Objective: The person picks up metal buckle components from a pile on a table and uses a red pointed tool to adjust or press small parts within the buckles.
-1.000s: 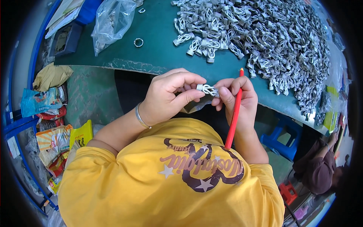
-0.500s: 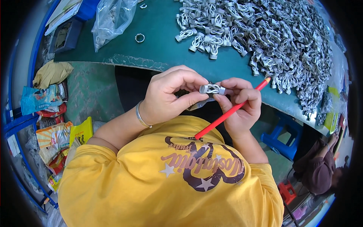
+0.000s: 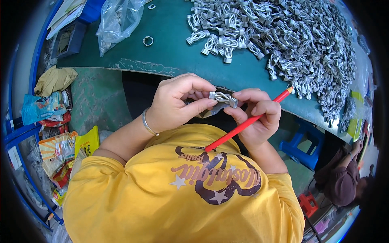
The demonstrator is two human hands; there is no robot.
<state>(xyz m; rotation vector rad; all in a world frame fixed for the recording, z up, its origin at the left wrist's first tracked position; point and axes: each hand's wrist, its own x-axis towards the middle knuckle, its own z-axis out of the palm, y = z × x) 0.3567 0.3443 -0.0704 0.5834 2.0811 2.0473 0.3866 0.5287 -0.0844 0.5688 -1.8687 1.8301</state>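
Over the table's near edge, my left hand [image 3: 174, 99] pinches a small silver metal part [image 3: 223, 97] between thumb and fingers. The part has ringed ends joined by open, twisted strands and lies almost level, its right end slightly lower. At that right end are the thumb and index finger of my right hand [image 3: 261, 117], touching or very close to it. A long red pencil [image 3: 239, 128] is held in the same hand, slanting from upper right down toward my yellow shirt. Its pale tip points away from me, near the pile of similar silver parts [image 3: 279, 40].
A green table [image 3: 170, 48] carries the pile, a loose metal ring [image 3: 148, 41] and a clear plastic bag [image 3: 117, 26]. Colourful packets [image 3: 44, 107] are stacked at left beside a blue frame. A blue stool [image 3: 302, 146] and another person [image 3: 342, 182] are at right.
The silver part has turned between my fingers, its right end now tilted lower and its strands showing differently. The pencil's tip has shifted slightly to the right and away from me.
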